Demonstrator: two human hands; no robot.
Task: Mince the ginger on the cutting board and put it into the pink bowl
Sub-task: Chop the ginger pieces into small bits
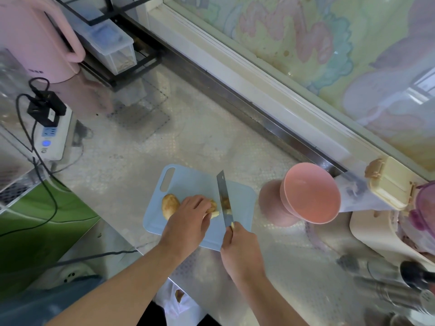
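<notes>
A pale blue cutting board (193, 182) lies on the steel counter. On it lies a knobby piece of ginger (170, 205), and my left hand (189, 220) holds its right end down with curled fingers. My right hand (240, 245) grips the handle of a knife (223, 194), whose blade stands on edge just right of my left fingertips, with thin ginger slices (227, 208) beside it. The pink bowl (313, 194) sits to the right of the board, empty as far as I can see.
A pink kettle (35, 43) and a white power strip (50, 135) with black cables stand at the left. A clear plastic box (110, 43) sits on a black rack behind. A cream container (388, 187) and metal utensils (388, 285) crowd the right side.
</notes>
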